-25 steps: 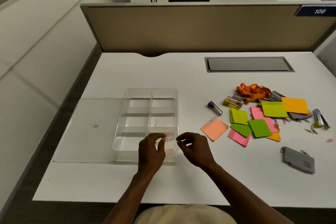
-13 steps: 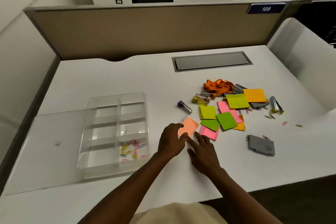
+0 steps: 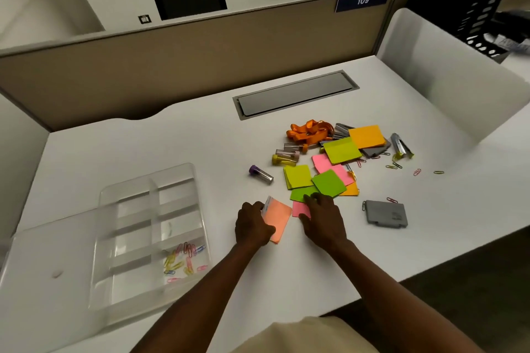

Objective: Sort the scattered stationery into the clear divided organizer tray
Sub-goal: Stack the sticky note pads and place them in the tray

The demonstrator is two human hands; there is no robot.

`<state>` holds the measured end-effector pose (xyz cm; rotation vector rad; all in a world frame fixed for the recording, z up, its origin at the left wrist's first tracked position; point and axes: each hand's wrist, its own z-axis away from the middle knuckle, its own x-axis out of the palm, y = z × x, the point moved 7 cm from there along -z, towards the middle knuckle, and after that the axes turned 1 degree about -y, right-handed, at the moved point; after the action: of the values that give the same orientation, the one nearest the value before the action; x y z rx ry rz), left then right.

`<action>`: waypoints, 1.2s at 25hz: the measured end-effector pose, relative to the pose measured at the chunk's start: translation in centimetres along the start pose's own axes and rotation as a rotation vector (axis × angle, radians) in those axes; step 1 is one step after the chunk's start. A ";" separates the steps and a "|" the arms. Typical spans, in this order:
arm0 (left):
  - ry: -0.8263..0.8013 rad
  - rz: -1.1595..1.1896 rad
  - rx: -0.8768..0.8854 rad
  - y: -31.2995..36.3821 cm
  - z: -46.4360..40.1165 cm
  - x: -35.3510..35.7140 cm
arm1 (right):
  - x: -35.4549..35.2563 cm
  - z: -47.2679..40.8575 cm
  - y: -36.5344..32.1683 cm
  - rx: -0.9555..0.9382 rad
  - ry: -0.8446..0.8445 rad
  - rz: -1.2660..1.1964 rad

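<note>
The clear divided tray [image 3: 149, 179] stands at the left of the desk, with several coloured paper clips [image 3: 183, 261] in its near right compartment. My left hand [image 3: 252, 225] grips the left edge of a peach sticky-note pad [image 3: 278, 215], thumb on top. My right hand [image 3: 324, 218] lies just right of it, fingers spread flat on a pink pad [image 3: 299, 208] and a green pad [image 3: 301, 193]. More green, pink and orange pads [image 3: 329, 182] lie scattered behind the hands.
A clear lid [image 3: 43, 266] lies left of the tray. Behind the pads are a purple-capped tube [image 3: 261, 174], a yellow tube [image 3: 284, 159], an orange lanyard [image 3: 309, 132], a staple strip [image 3: 401, 145] and loose clips [image 3: 417, 171]. A grey case [image 3: 385, 213] lies to the right.
Both hands left the tray, where the paper clips now lie, and moved right to the sticky pads. My left hand has taken hold of the peach pad; my right rests on the pink one.
</note>
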<state>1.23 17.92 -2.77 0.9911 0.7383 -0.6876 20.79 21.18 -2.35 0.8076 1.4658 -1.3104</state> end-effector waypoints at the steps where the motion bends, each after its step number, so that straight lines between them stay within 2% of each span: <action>1: 0.011 0.039 -0.017 -0.2 0.2 0.0 | 0.2 0.0 -0.2 -0.030 -0.009 0.034; 6: 0.126 0.264 -0.087 0.0 0.7 -1.0 | 0.1 -0.2 0.0 -0.141 0.073 0.014; 9: 0.099 0.506 -0.181 -1.0 0.5 -0.4 | -0.4 0.3 0.2 -0.264 0.138 0.018; 13: -0.007 0.836 -0.283 -1.1 0.8 2.2 | -2.9 0.4 1.0 -0.113 0.295 -0.320; 15: -0.044 0.972 -0.337 0.1 1.2 3.3 | -2.8 0.8 -0.2 -0.175 0.264 -0.435; 17: -0.087 1.099 -0.396 1.3 1.4 3.9 | -1.4 1.4 -1.8 -0.325 0.137 -0.405; 20: -0.056 1.058 -0.364 1.3 1.2 4.0 | 0.4 1.7 -2.0 -0.463 0.008 -0.349; 22: -0.028 1.006 -0.306 0.8 1.1 3.9 | 0.0 0.7 -1.4 -0.470 0.005 -0.359; 26: -0.029 1.058 -0.336 0.0 1.7 4.2 | -1.4 -3.3 1.0 -0.280 0.109 -0.283; 30: -0.007 1.067 -0.350 -0.1 1.9 4.2 | 0.1 -6.0 0.6 -0.242 -0.083 -0.071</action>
<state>3.96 15.48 -5.52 0.8953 0.2220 0.3587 19.93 27.12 -2.96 0.5412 1.5624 -1.1757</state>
